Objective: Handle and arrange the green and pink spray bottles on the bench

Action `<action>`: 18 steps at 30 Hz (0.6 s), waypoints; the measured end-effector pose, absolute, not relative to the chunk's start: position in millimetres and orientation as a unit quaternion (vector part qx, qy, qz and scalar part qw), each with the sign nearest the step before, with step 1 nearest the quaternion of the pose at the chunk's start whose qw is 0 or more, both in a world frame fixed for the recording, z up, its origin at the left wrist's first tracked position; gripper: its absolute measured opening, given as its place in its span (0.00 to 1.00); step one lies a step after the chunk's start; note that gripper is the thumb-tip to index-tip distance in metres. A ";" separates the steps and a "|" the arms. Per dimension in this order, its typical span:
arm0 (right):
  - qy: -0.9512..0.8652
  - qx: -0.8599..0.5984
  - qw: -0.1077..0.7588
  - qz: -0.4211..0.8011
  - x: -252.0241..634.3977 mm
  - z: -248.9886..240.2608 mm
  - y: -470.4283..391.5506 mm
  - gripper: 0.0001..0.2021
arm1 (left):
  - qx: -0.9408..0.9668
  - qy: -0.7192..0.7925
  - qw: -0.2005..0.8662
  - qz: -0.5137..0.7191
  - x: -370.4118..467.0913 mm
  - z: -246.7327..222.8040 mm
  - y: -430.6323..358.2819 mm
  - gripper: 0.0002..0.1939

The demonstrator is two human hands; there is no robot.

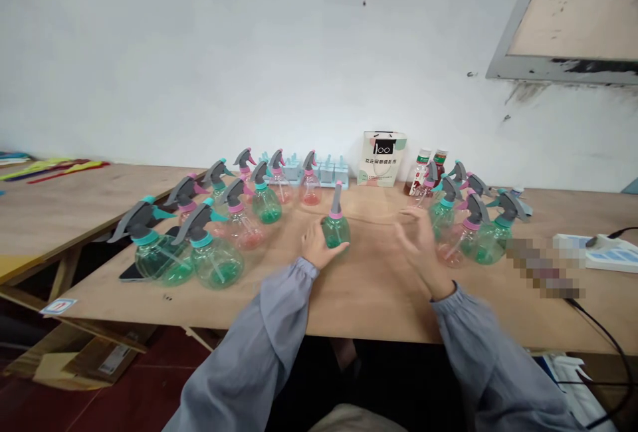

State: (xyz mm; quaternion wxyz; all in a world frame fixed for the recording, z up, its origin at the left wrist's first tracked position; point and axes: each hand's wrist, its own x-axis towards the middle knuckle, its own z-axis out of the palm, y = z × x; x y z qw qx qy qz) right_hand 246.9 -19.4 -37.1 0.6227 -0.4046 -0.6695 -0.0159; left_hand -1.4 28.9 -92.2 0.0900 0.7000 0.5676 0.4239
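My left hand (319, 244) is wrapped round the round green body of a spray bottle (335, 227) with a pink collar and a grey trigger head. This bottle stands upright on the wooden table (369, 292). To its right, my right hand (419, 246) is raised with its fingers apart, slightly blurred and holding nothing. Several more spray bottles are near it, among them a pink one (452, 246) and a green one (491, 240). On the left stand others, such as a green bottle (217, 262) with a turquoise collar and a pink bottle (244, 227).
Against the wall are a pale blue rack (326, 175), a printed paper bag (383, 161) and two dark-filled bottles (419, 173). A dark flat device (133, 272) lies under the left bottles. At right is a white power strip (611, 254) with a cable.
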 end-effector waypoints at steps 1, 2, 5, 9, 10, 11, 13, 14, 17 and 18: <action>-0.693 -0.400 0.599 0.018 228.4 -40.4 -14.7 0.19 | 0.703 0.571 0.082 0.415 6.0 -92.7 21.8 0.45; -0.705 -0.400 0.584 0.055 211.4 -43.6 -9.4 0.25 | 0.707 0.570 0.075 0.412 12.7 -93.8 14.6 0.45; -0.699 -0.402 0.573 0.148 174.5 -51.8 6.4 0.40 | 0.717 0.553 0.067 0.419 25.7 -100.7 -3.7 0.46; -0.660 -0.394 0.591 0.244 159.8 -56.0 19.0 0.34 | 0.739 0.474 0.111 0.465 22.1 -109.0 -3.0 0.40; -0.656 -0.393 0.590 0.261 160.1 -55.7 19.9 0.31 | 0.737 0.454 0.129 0.484 17.5 -107.7 5.2 0.35; -0.654 -0.391 0.587 0.273 160.9 -55.0 20.0 0.29 | 0.726 0.444 0.144 0.506 11.6 -104.3 17.1 0.28; -0.650 -0.387 0.590 0.281 162.8 -52.6 18.9 0.26 | 0.685 0.468 0.142 0.539 -3.2 -90.6 51.9 0.21; -0.650 -0.383 0.595 0.278 163.2 -51.2 18.2 0.25 | 0.658 0.491 0.133 0.555 -11.0 -80.9 73.4 0.21; -0.653 -0.377 0.602 0.264 161.9 -46.5 16.9 0.27 | 0.578 0.585 0.107 0.559 -30.0 -47.3 142.1 0.28; -0.654 -0.382 0.599 0.260 161.0 -45.2 17.0 0.27 | 0.556 0.609 0.107 0.555 -33.2 -37.0 162.5 0.34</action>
